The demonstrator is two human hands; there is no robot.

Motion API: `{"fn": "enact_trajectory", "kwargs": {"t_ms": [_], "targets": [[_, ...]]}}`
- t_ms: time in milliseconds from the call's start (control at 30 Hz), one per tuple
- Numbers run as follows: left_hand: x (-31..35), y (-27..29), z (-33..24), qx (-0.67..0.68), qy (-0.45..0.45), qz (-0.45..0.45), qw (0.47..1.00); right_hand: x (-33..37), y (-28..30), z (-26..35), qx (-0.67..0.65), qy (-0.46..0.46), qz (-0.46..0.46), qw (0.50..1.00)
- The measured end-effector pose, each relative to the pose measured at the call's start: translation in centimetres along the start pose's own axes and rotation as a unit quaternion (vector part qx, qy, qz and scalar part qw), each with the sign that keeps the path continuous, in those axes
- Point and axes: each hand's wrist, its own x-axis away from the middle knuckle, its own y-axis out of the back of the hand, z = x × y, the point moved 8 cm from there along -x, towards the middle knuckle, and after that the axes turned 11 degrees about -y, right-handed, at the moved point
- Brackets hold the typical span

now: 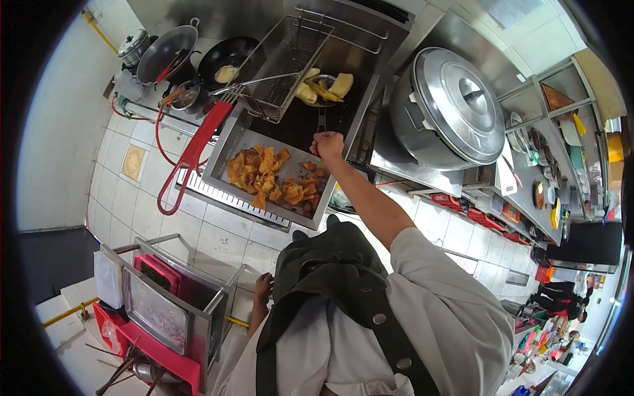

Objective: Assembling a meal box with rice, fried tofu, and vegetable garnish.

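Observation:
My right hand [328,145] is closed around the handle of a round metal skimmer [322,117], reaching over the dark oil of a deep fryer [360,125]. Pale yellow pieces of food [340,87], their kind unclear, lie on and around the skimmer's head. Nearer to me, golden-brown fried pieces [254,173] are heaped on the fryer's metal draining tray [264,140]. Low at my side hangs my left hand [264,288], its fingers loosely apart and nothing seen in them. It touches neither the fryer nor the food.
A wire fry basket [284,66] with a long red handle [198,155] rests across the fryer's left side. Pans [228,63] stand beyond it. At right is a large lidded pot [456,109]. A metal cart [158,297] stands behind at left; a person [561,300] is far right.

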Motion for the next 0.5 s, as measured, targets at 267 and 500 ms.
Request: {"fn": "enact_trajectory", "kwargs": {"t_ms": [267,500], "targets": [[-2.3,-0.9,-1.9,0.067,-0.024,-0.008,0.997,-1.2,-0.4,2.1,0.078,-0.072,-0.007,0.994],[-1.1,-0.2,-1.9,0.015,-0.033,-0.011,0.999,-3.8,-1.0,2.4,0.159,-0.089,0.038,0.982]]}}
